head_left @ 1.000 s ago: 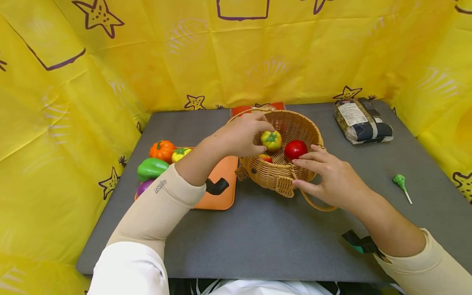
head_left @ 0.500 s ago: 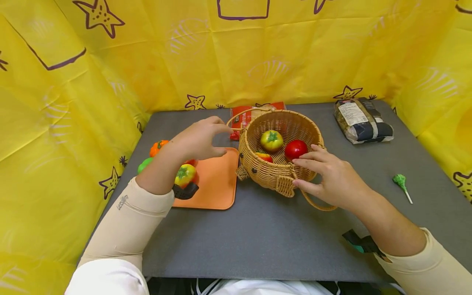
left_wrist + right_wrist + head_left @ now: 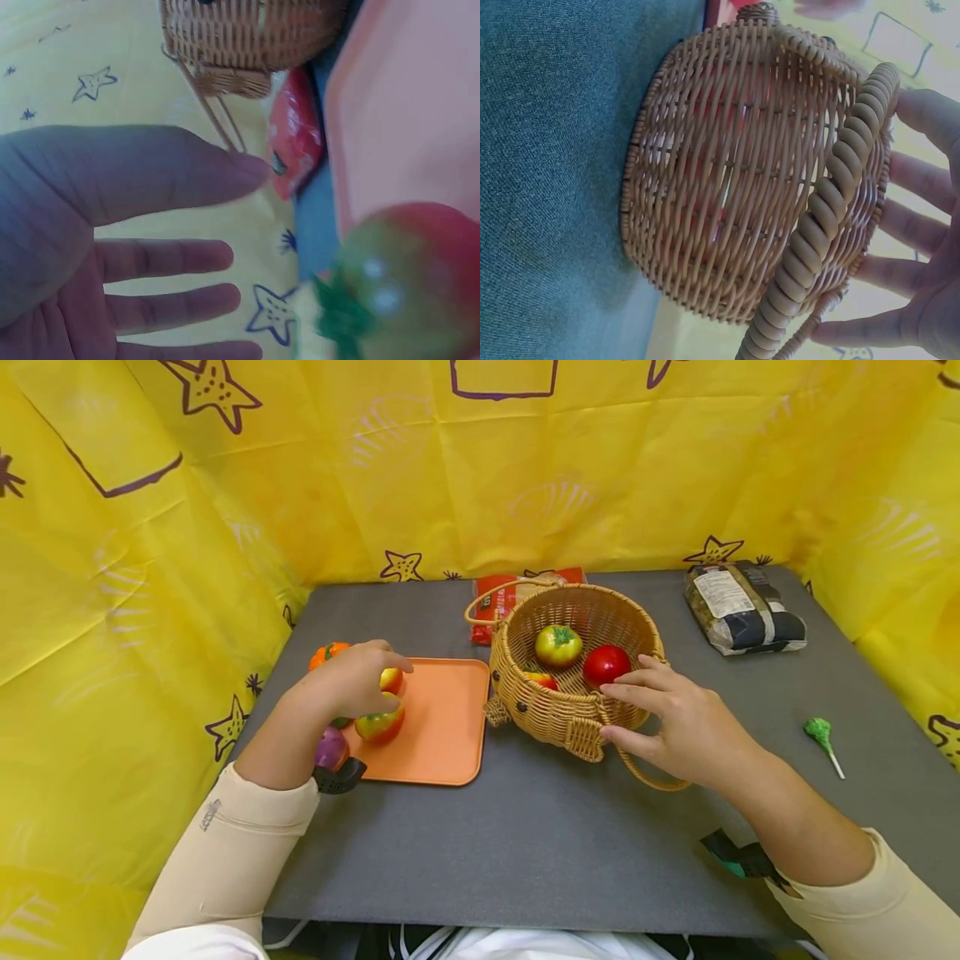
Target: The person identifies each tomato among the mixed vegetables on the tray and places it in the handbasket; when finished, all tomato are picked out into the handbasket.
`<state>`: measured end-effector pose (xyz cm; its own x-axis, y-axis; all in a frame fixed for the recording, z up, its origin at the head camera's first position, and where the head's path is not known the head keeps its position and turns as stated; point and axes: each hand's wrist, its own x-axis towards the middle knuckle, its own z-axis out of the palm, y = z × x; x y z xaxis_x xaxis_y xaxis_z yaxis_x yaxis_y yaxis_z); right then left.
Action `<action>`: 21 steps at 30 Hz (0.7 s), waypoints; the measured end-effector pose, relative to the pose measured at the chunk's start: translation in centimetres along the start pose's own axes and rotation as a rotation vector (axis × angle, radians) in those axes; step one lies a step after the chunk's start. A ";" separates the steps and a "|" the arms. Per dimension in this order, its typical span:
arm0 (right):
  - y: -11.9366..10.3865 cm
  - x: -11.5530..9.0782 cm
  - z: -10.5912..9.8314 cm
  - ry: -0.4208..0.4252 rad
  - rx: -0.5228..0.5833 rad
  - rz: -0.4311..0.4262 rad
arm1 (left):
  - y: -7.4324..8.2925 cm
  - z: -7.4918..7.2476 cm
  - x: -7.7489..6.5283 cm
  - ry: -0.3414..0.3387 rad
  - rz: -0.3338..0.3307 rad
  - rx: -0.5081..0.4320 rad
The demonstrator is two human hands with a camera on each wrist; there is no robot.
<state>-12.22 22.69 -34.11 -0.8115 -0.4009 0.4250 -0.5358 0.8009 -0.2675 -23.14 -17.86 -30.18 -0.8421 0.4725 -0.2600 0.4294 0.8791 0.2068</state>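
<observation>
My left hand (image 3: 341, 685) hovers over the left part of an orange tray (image 3: 442, 735), fingers straight and thumb apart, holding nothing. Just beneath it lie a red-and-yellow toy tomato (image 3: 380, 725) with a green calyx and another red-yellow piece (image 3: 391, 680); the left wrist view shows the tomato (image 3: 420, 277) beside the fingers. My right hand (image 3: 678, 722) touches the rim of a wicker basket (image 3: 543, 718), its extended fingertips along the edge. Inside the basket are a yellow-green tomato (image 3: 558, 647), a glossy red tomato-like ball (image 3: 606, 665) and a partly hidden red-yellow piece (image 3: 542, 680).
An orange pumpkin (image 3: 327, 653) and a purple vegetable (image 3: 332, 748) lie by the tray's left side, partly behind the left arm. A red packet (image 3: 491, 602) lies behind the basket. A dark bag (image 3: 744, 608) and a green-topped stick (image 3: 821, 739) are at the right.
My left hand has left the yellow-green tomato in the basket, drawn back leftward and come down over the tray. The right hand has stayed at the basket rim.
</observation>
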 end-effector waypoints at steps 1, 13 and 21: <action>0.0 0.0 0.0 0.002 0.001 -0.001 | -0.3 0.3 -0.1 -0.005 0.001 0.004; 0.1 -0.1 0.1 0.018 0.000 -0.014 | -2.2 3.6 -0.9 0.028 0.005 -0.002; 0.1 0.0 0.1 0.005 -0.002 -0.003 | -2.6 4.4 -1.0 0.057 -0.010 -0.026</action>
<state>-12.30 22.72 -34.24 -0.8088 -0.4009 0.4303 -0.5376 0.8006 -0.2647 -21.97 -20.33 -34.63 -0.8637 0.4590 -0.2081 0.4132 0.8814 0.2291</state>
